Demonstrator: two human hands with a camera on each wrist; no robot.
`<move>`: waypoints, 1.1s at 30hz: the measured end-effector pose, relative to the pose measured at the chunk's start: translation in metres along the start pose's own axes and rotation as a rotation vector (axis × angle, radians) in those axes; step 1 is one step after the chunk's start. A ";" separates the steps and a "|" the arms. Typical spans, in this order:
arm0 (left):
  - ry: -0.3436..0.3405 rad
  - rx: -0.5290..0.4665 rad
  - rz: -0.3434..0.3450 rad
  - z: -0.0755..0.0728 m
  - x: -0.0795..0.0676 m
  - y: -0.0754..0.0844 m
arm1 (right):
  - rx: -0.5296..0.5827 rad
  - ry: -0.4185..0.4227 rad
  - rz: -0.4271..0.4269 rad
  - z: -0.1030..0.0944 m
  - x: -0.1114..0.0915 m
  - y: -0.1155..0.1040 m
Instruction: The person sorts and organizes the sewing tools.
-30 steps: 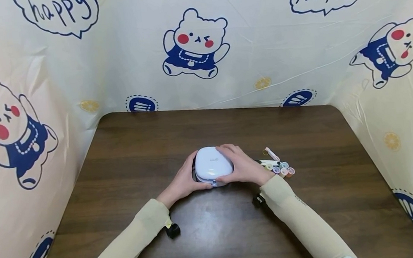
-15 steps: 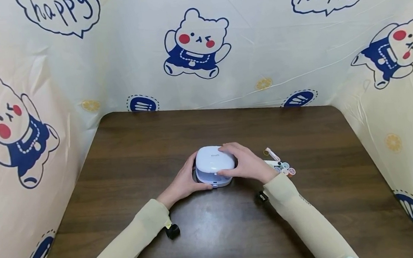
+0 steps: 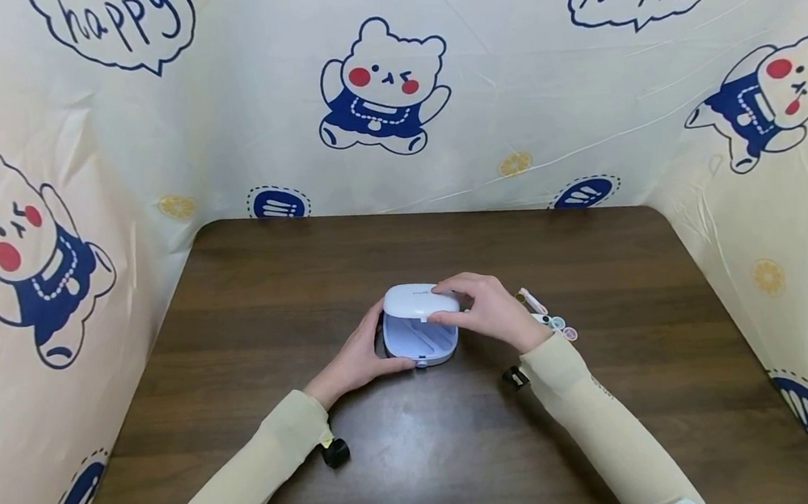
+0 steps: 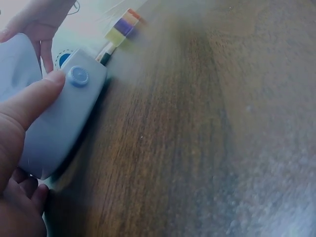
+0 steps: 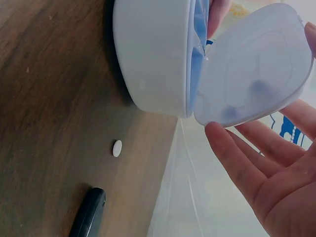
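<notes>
A small white case with a hinged lid rests on the table, its lid raised partway and a pale bluish interior showing. My left hand grips the base from the left. In the left wrist view its thumb lies on the front wall beside a round button. With thumb and fingers, my right hand holds the lid by its right side. The right wrist view shows the lid's underside tilted away from the base. Part of the left hand is hidden behind the case.
Several capped markers lie on the wooden table to the right of the case, partly behind the right hand. In the right wrist view, a small white oval piece and a black object lie nearby. Printed cloth surrounds the table.
The case's lid has swung up and back, opening the front and exposing the inside. My right hand has risen with it and shifted slightly right; the left hand stays on the base.
</notes>
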State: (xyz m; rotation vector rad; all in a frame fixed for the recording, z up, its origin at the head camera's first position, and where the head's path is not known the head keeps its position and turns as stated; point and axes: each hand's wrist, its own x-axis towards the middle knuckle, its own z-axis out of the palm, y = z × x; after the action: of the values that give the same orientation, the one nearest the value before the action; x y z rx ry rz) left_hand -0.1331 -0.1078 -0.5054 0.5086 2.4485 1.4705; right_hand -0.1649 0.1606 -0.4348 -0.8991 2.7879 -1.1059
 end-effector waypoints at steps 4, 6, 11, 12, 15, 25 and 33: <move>0.004 0.000 0.007 -0.001 0.000 -0.001 | 0.033 0.024 -0.009 -0.002 0.001 0.001; 0.002 -0.002 -0.001 -0.001 0.000 -0.001 | 0.062 0.051 -0.014 -0.003 0.003 0.001; 0.000 0.007 -0.025 -0.001 0.001 -0.003 | 0.119 0.159 0.003 -0.007 0.005 0.002; 0.001 0.006 -0.027 -0.001 0.001 -0.003 | 0.121 0.181 0.009 -0.007 0.005 0.002; 0.002 0.014 -0.029 -0.002 0.001 -0.004 | 0.120 0.244 0.024 -0.007 0.006 0.003; -0.018 0.027 -0.042 -0.001 0.000 -0.003 | 0.239 0.409 0.161 -0.002 0.012 0.009; -0.022 0.021 -0.045 -0.003 0.000 -0.001 | 0.187 0.458 0.238 0.003 0.020 0.010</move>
State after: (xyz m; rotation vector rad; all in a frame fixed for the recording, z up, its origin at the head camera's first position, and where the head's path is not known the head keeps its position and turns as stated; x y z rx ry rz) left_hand -0.1340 -0.1105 -0.5052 0.4689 2.4441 1.4161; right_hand -0.1858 0.1545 -0.4392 -0.3128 2.9456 -1.6672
